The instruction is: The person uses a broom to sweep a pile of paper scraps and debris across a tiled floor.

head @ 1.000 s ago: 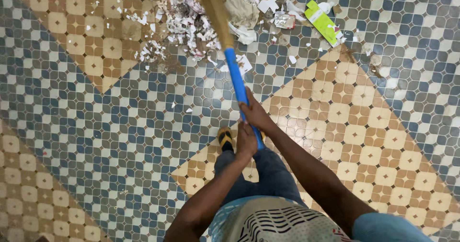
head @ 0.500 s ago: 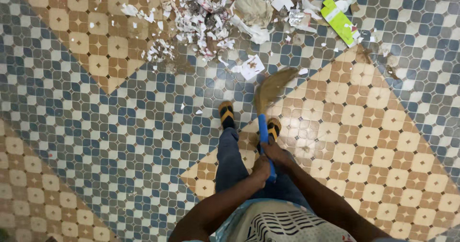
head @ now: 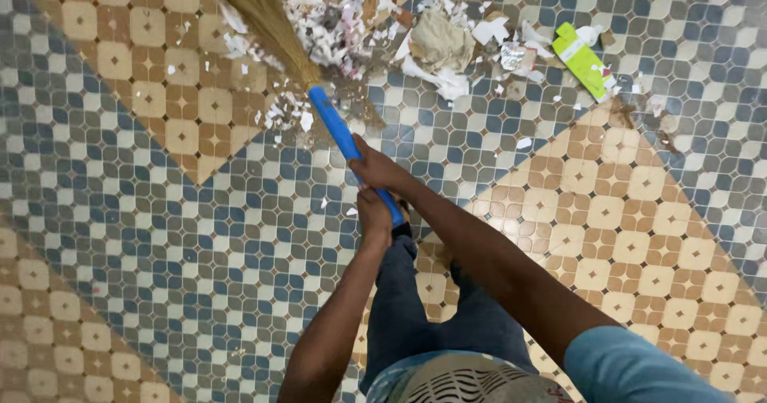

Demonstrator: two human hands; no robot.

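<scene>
The right hand [head: 377, 167] is wrapped round the blue handle [head: 339, 131] of a broom, fingers closed tight over it, the arm stretched out long from a light blue sleeve [head: 639, 367] at the lower right. Just behind it, lower on the same handle, the left hand [head: 373, 215] is clamped on too, so the two fists sit one after the other, nearly touching. The handle slants up and to the left from them, and where the blue ends the straw-coloured bristles [head: 256, 15] fan out toward the top edge, lying across the tan patch of the patterned tile floor [head: 144, 235]. Right by the joint of handle and bristles there is a scatter of small white paper scraps [head: 284, 115], and beyond that, along the top, a thicker heap of torn paper [head: 335, 27] mixed with brown dirt. To the right of the heap lies a crumpled beige rag or bag [head: 443, 39], then a bit of shiny foil [head: 511, 54], and further right a flat green carton [head: 583, 59], well apart from the broom. Below the hands the person's legs in dark blue jeans [head: 407, 307] stand on the tiles, and a striped shirt [head: 463, 379] shows at the bottom edge.
</scene>
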